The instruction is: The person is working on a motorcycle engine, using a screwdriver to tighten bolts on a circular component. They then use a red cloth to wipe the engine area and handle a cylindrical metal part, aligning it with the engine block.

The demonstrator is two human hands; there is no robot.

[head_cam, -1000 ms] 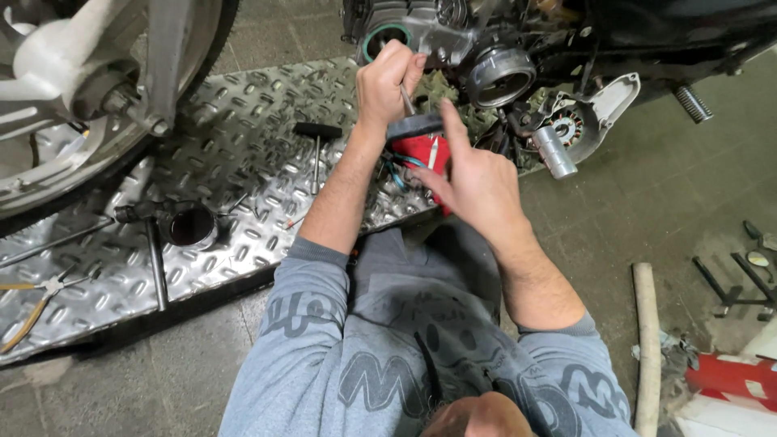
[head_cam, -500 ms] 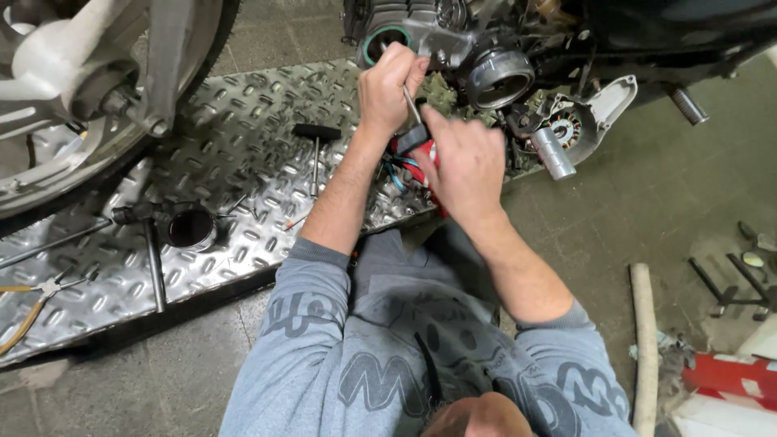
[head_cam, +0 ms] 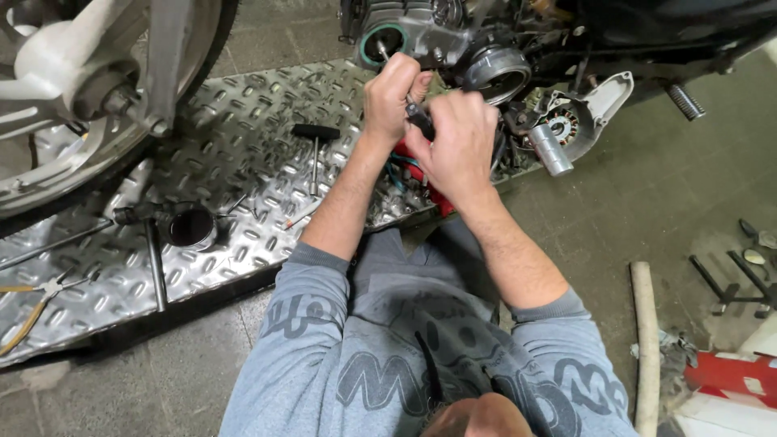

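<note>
My left hand (head_cam: 392,97) and my right hand (head_cam: 457,142) are closed together in front of a motorcycle engine (head_cam: 453,36), just below its green-ringed opening (head_cam: 382,42). Between the fingers of both hands sticks a small dark tool (head_cam: 419,119); its tip is hidden. A red container (head_cam: 441,202) shows in part under my right wrist, on the edge of the diamond-pattern metal plate (head_cam: 243,162). Whether my hand touches it cannot be seen.
A black T-handle wrench (head_cam: 316,137), a black round cup (head_cam: 190,226), a long bar (head_cam: 154,263) and yellow-handled pliers (head_cam: 32,303) lie on the plate. A wheel (head_cam: 81,89) stands left. An engine cover (head_cam: 583,113), a chrome cylinder (head_cam: 550,150) and a wooden stick (head_cam: 645,348) are right.
My right hand, which held the red container up a second ago, has moved up to my left hand by the engine. The container now sits lower, mostly hidden.
</note>
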